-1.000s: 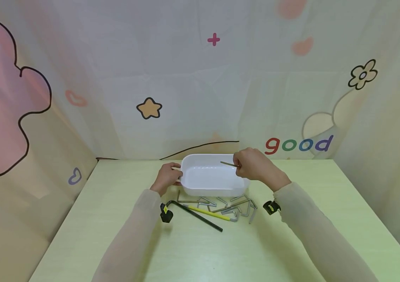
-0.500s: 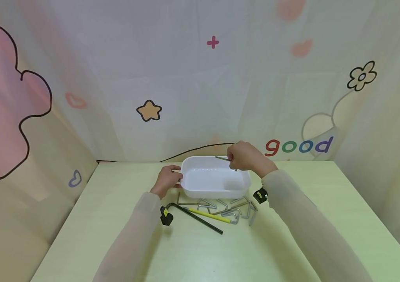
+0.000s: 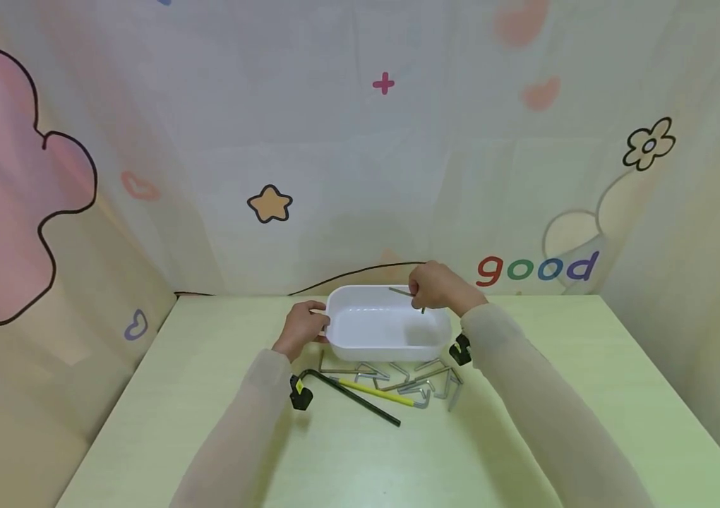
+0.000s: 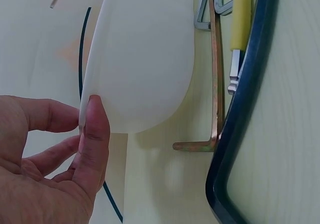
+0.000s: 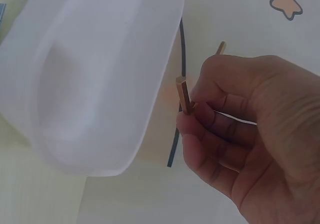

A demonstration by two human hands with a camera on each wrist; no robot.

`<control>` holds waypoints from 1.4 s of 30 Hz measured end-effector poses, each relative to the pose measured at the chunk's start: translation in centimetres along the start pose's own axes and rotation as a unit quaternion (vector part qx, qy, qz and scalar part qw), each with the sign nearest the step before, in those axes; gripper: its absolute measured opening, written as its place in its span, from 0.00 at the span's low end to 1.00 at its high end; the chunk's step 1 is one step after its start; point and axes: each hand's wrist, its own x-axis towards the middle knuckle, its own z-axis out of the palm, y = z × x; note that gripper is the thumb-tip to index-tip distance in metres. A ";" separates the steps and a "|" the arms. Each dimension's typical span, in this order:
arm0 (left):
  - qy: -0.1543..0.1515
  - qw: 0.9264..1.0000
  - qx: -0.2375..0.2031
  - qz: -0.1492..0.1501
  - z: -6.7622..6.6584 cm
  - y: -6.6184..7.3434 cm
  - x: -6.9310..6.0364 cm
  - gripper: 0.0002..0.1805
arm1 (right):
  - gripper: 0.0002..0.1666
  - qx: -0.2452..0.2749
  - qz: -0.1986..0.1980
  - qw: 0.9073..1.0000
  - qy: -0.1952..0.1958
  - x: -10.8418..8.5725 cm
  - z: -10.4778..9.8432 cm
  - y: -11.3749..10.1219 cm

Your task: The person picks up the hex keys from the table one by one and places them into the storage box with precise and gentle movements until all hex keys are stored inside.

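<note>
A white tray (image 3: pixel 385 353) stands at the back of the table, and no object shows inside it. At its left end my left hand (image 3: pixel 301 327) pinches the rim; in the left wrist view the thumb of that hand (image 4: pixel 60 159) lies on one side of the wall, fingers on the other. My right hand (image 3: pixel 439 286) holds a brass-coloured hex key (image 3: pixel 401 291) above the tray's right part. The right wrist view has the key's short end (image 5: pixel 183 94) sticking out between the thumb and fingers of the right hand (image 5: pixel 250 119).
In front of the tray lie several silver and brass-coloured hex keys (image 3: pixel 347 371), a yellow-sleeved one (image 3: pixel 375 392) and a long black one (image 3: pixel 360 401). A patterned curtain (image 3: pixel 334 141) hangs behind the table (image 3: pixel 207 423).
My right hand has moved a little to the left with the hex key, and a shadow now lies in the tray below it. My left hand stays on the tray's rim.
</note>
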 end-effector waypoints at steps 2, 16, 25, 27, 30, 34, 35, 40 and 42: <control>0.000 1.000 0.002 -0.002 0.0 -0.1 -0.1 0.26 | 0.04 0.001 0.003 1.000 -0.005 0.4 0.4 0.1; 0.004 1.000 0.006 -0.005 0.1 -1.0 -0.2 0.26 | 0.02 0.020 0.054 0.997 -0.059 2.3 3.4 0.8; 0.006 1.000 0.009 0.003 0.2 -0.8 0.0 0.26 | 0.02 -0.009 0.053 0.996 -0.077 3.2 4.1 1.5; 0.006 1.000 0.009 0.004 0.2 -0.7 0.1 0.26 | 0.04 -0.017 0.055 0.995 -0.079 3.4 4.0 1.4; 0.004 1.000 0.011 0.005 0.1 -0.5 0.3 0.26 | 0.05 -0.018 0.067 0.994 -0.084 3.7 3.9 1.3; 0.003 1.000 0.014 0.009 0.1 -0.4 0.5 0.26 | 0.05 -0.009 0.083 0.992 -0.093 4.0 4.0 1.2; 0.003 1.000 0.013 0.009 0.1 -0.3 0.5 0.26 | 0.04 -0.010 0.085 0.992 -0.095 4.0 4.1 1.2; 0.004 1.000 0.014 0.010 0.0 -0.2 0.4 0.26 | 0.03 -0.019 0.090 0.990 -0.109 4.3 4.8 1.2; 0.003 1.000 0.014 0.011 0.0 -0.2 0.3 0.26 | 0.03 -0.021 0.095 0.989 -0.113 4.3 5.2 1.1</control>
